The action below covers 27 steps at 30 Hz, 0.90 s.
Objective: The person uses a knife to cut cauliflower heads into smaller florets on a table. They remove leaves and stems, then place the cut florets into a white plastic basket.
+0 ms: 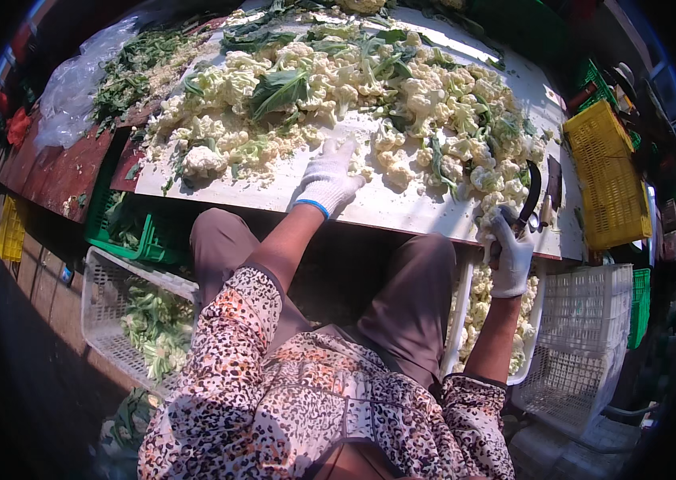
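My left hand (329, 177), in a white knit glove with a blue cuff, lies over the white tabletop (242, 198), fingers spread and pointing at the cauliflower pile (338, 84). Small crumbs and a bit of floret are by its fingertips; no held piece is visible. At the table's front right edge, my gloved right hand (511, 264) grips a curved knife (532, 195), its dark blade pointing up and away. Florets (494, 207) lie right beside that hand. A second knife (554, 180) with a dark blade rests on the table just beyond.
Below my right hand stands a white crate (533, 354) of cut florets. Stacked white crates (584, 312) and a yellow crate (605, 174) are further right. At left are a green crate (149, 240), a white crate of trimmings (95, 288), and clear plastic sheeting (77, 84).
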Motion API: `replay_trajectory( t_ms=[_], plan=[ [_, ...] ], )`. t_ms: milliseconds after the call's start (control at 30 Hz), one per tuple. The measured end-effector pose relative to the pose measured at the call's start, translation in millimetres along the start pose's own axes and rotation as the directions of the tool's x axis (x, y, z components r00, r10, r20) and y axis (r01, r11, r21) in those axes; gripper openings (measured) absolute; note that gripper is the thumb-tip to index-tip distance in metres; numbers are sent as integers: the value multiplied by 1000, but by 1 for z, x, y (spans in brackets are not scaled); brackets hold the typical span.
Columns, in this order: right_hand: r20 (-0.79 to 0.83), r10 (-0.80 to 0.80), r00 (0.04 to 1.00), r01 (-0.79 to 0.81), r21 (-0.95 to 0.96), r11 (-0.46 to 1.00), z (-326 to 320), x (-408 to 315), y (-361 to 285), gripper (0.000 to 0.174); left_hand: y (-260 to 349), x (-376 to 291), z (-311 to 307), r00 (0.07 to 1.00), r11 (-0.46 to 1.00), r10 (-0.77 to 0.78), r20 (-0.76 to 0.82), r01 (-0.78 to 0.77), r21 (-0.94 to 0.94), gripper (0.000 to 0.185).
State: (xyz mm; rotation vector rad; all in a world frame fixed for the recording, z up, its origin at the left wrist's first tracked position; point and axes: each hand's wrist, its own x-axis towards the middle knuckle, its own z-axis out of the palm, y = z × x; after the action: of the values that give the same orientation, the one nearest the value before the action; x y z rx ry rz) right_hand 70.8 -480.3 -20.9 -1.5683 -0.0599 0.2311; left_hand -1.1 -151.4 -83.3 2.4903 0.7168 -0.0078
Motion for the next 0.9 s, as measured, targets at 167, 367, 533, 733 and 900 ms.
replay_trajectory(
  t_ms=[167,367,533,733,900],
  plan=[
    [-374,-181,909,-149,-701,698,-159,-17,70,32,18,21,6,997,969,30,71,-46,241,80],
    [238,-310,921,389,-627,675,42,33,50,47,2,15,28,963,934,226,-144,-172,312,61],
    [377,-140,916,398,-800,448,171,107,42,55,-18,7,37,954,985,168,-248,-154,75,49],
    [411,-47,910,398,-840,368,211,142,68,53,-39,-3,32,877,767,-283,-389,-37,-640,55],
    [302,-20,953,117,-307,945,170,145,67,39,-27,-5,29,900,161,-409,-152,-93,-983,49]
  ],
)
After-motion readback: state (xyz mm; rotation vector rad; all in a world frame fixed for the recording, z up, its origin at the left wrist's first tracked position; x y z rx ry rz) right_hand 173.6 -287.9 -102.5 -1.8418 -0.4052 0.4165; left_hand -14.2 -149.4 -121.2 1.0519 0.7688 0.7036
